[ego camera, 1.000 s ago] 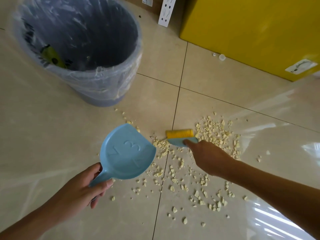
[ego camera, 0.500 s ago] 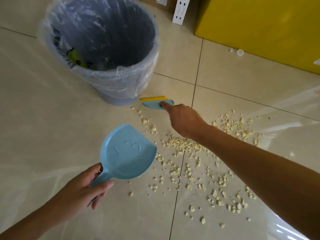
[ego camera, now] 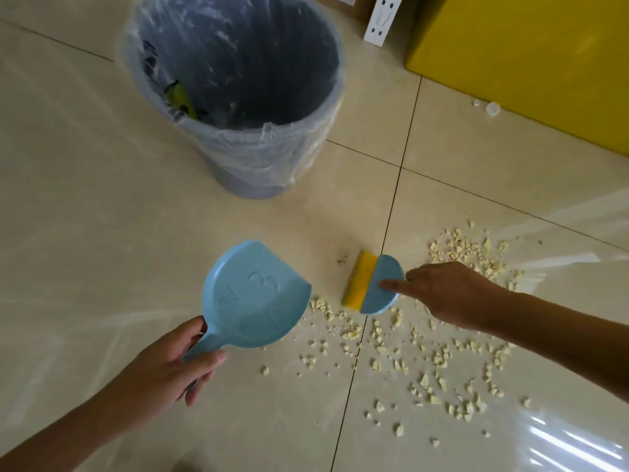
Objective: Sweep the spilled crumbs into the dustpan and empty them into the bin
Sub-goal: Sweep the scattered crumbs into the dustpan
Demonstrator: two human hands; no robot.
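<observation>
My left hand [ego camera: 163, 369] grips the handle of a light blue dustpan [ego camera: 253, 294], held just above the tiled floor with its straight mouth facing right. My right hand [ego camera: 452, 292] holds a small blue brush [ego camera: 381, 284] with yellow bristles pointing left, a short gap from the pan's mouth. Pale yellow crumbs [ego camera: 425, 356] lie scattered on the floor to the right of and below the brush, and a few sit at the pan's lip. The bin [ego camera: 235, 97], grey with a clear plastic liner, stands behind the pan.
A yellow cabinet [ego camera: 531, 56] fills the top right corner. A white power strip [ego camera: 383, 18] leans beside it. A small white cap [ego camera: 493, 109] lies on the floor by the cabinet. Bright glare covers the tiles at the lower right.
My right hand has drawn the brush back from the bin's base to just right of the dustpan's mouth, pulling crumbs along. The dustpan has stayed about where it was.
</observation>
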